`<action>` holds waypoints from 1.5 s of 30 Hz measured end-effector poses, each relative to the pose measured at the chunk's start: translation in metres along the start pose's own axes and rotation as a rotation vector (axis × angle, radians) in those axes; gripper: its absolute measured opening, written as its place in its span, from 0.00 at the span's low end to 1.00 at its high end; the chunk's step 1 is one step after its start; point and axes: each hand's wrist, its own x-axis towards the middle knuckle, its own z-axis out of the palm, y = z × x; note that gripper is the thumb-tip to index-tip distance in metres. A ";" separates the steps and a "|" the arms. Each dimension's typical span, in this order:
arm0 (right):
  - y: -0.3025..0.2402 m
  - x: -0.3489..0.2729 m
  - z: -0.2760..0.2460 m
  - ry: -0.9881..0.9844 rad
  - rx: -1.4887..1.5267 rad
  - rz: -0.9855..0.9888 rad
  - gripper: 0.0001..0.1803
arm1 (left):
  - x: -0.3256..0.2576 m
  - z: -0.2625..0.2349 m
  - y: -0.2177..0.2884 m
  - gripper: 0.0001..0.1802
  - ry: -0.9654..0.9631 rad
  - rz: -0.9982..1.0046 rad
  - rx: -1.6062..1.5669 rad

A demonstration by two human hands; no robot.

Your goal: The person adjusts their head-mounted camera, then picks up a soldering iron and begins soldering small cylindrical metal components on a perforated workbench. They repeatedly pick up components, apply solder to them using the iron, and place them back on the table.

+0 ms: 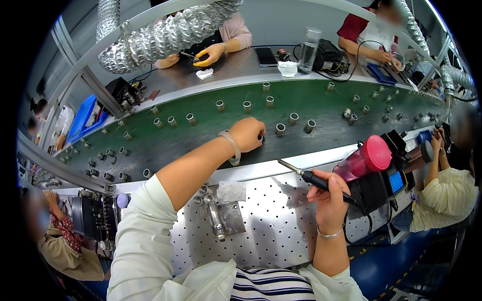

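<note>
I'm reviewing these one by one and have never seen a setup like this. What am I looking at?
There is no robot here, just a person's two bare hands. The single picture comes from the left of two wide fisheye cameras worn on the head, looking down, so straight edges bend near the rim.

The right hand holds a soldering iron. The left hand reaches over a green belt, fingers curled at a small dark piece; the grip is unclear. Small metal cylinders stand on the belt.

Nearer, a perforated metal bench bears a metal tube and a white cloth. Other people work around.
</note>
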 end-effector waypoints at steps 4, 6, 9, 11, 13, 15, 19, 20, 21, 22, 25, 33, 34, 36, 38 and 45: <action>-0.004 0.001 -0.001 0.036 0.023 -0.096 0.21 | 0.009 0.012 0.022 0.21 -0.054 0.215 -0.174; -0.005 0.001 -0.004 0.050 0.031 -0.126 0.22 | 0.009 0.010 0.036 0.23 -0.089 0.216 -0.241; -0.005 0.000 -0.008 0.070 0.035 -0.161 0.22 | 0.011 -0.020 0.029 0.24 0.008 0.213 -0.284; -0.009 -0.001 -0.008 0.081 0.045 -0.173 0.22 | 0.010 -0.042 -0.001 0.19 0.198 0.134 -0.188; -0.009 -0.002 -0.011 0.058 0.053 -0.176 0.23 | -0.002 -0.065 -0.027 0.17 0.184 0.013 0.001; -0.010 -0.002 -0.011 0.039 0.063 -0.173 0.22 | -0.020 -0.074 -0.052 0.22 -0.025 -0.052 0.062; -0.012 -0.004 -0.006 0.021 0.082 -0.159 0.22 | -0.040 -0.055 -0.057 0.27 -0.144 -0.116 -0.003; -0.013 -0.004 -0.006 0.018 0.082 -0.162 0.22 | -0.038 -0.052 -0.054 0.27 -0.149 -0.123 0.032; -0.012 -0.004 -0.006 0.025 0.084 -0.159 0.22 | -0.033 -0.048 -0.047 0.28 -0.153 -0.130 0.066; -0.011 -0.004 -0.007 0.032 0.087 -0.156 0.22 | -0.027 -0.044 -0.040 0.29 -0.158 -0.137 0.102; -0.009 -0.003 -0.012 0.070 0.068 -0.163 0.23 | 0.003 -0.037 -0.006 0.29 -0.007 -0.024 0.272; -0.011 -0.006 -0.012 0.200 0.115 -0.378 0.24 | 0.107 0.009 0.065 0.24 0.021 0.458 0.015; -0.011 -0.004 -0.013 0.189 0.127 -0.384 0.24 | 0.116 0.008 0.070 0.25 -0.043 0.433 0.083; -0.014 -0.006 -0.012 0.214 0.109 -0.376 0.24 | 0.129 0.013 0.080 0.26 -0.192 0.381 0.205; -0.014 -0.006 -0.015 0.222 0.113 -0.372 0.24 | 0.131 0.015 0.084 0.28 -0.280 0.400 0.028; -0.014 -0.010 -0.016 0.203 0.108 -0.335 0.24 | 0.104 -0.060 0.050 0.23 -0.138 0.203 -0.398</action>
